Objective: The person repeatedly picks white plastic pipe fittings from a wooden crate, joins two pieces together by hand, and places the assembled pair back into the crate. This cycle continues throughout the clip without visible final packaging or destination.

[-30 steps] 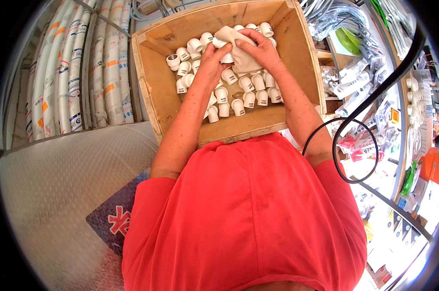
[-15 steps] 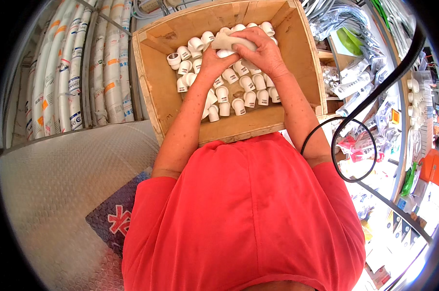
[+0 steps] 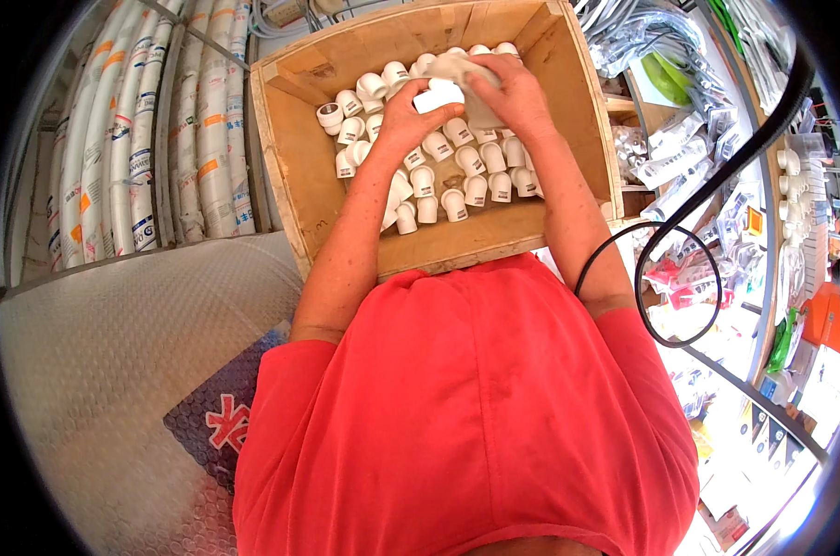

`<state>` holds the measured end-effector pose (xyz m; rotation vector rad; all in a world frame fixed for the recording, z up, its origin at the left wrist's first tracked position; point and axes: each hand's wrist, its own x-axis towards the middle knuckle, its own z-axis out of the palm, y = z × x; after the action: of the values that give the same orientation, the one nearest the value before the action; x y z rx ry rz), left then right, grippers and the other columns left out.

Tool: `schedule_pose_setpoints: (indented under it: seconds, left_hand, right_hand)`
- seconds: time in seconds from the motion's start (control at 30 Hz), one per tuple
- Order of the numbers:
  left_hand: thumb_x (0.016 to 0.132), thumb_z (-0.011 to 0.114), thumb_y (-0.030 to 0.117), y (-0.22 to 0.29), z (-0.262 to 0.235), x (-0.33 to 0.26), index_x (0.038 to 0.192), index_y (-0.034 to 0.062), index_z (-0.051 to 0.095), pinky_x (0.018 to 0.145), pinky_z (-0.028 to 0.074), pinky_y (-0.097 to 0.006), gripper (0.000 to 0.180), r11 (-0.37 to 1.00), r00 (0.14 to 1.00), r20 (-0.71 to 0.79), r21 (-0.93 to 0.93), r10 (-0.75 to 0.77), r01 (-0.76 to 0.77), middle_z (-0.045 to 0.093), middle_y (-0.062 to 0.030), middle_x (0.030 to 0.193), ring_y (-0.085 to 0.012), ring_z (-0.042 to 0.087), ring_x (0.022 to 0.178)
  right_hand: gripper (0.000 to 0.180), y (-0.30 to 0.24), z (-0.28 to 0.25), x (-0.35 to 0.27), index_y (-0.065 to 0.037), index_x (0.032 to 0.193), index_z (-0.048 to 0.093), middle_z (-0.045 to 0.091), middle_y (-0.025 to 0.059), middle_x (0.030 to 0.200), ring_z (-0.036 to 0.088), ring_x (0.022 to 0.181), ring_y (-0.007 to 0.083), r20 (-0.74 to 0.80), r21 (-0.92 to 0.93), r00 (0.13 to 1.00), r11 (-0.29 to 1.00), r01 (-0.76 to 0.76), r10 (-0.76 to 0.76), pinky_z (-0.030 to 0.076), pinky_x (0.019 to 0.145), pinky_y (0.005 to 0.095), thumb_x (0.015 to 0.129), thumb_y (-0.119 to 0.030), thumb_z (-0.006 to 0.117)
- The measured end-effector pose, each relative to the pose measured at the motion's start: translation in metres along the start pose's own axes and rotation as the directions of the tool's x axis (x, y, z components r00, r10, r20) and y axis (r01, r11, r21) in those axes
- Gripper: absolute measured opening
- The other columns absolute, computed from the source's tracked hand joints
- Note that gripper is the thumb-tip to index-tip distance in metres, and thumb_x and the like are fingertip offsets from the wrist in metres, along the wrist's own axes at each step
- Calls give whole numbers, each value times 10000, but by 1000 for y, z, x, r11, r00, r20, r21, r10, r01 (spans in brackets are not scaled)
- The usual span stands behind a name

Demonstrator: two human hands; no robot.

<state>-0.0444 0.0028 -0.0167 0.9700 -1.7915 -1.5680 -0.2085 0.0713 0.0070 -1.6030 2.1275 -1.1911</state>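
Both hands work inside a wooden crate (image 3: 295, 176) seen from the head camera. Left hand (image 3: 403, 116) curls around one white fitting (image 3: 436, 95), thumb and fingers pinched on it, just above the heap. Right hand (image 3: 513, 93) sits just right of it, fingers closed over a pale bag (image 3: 457, 67) bunched at the far side of the crate; the bag and the held fitting touch.

White fittings (image 3: 420, 176) fill the crate floor, short elbow pieces lying loose, thickest from the middle to the far right corner, with bare wood along the left wall and near the front board. Both forearms run from the near edge up over the front board into the crate. A red shirt (image 3: 466, 417) fills the near middle of the view.

Left of the crate, white pipes (image 3: 114, 148) with coloured labels stand in a row. Bubble wrap (image 3: 95, 389) covers the surface at near left, with a blue and red printed sheet (image 3: 221, 426) lying on it beside the shirt. On the right, shelves hold packaged goods (image 3: 680, 157), and a black cable (image 3: 707, 195) loops down across them.
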Motion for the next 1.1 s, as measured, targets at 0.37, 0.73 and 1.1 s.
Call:
schedule_pose_setpoints:
  seconds: [0.37, 0.73, 1.1]
  left_hand:
    - [710, 788, 247, -8, -3, 5, 1142, 24, 551, 579, 471, -232, 541, 990, 993, 68, -95, -96, 102, 623, -40, 969, -97, 584, 795]
    - [730, 767, 155, -4, -1, 4, 1177, -19, 459, 600, 548, -268, 570, 953, 993, -9, -281, -120, 113, 604, -101, 1016, -160, 612, 847]
    - [872, 614, 258, 3, -9, 3, 1118, -3, 517, 692, 548, -376, 371, 684, 963, 219, -679, -160, 268, 615, -122, 976, -218, 617, 854]
  right_hand:
    - [316, 1, -2, -2, -128, 1072, 631, 586, 72, 1020, 573, 928, 245, 43, -29, 999, 999, 23, -22, 462, 809, 335, 800, -288, 635]
    - [326, -5, -5, -2, -118, 1078, 619, 618, 98, 1033, 606, 901, 249, 125, 15, 986, 994, -112, 109, 480, 766, 351, 828, -327, 610]
    - [322, -12, 7, -5, -144, 1087, 607, 638, 109, 1012, 610, 883, 291, 13, 182, 996, 980, 85, -89, 485, 761, 360, 819, -323, 615]
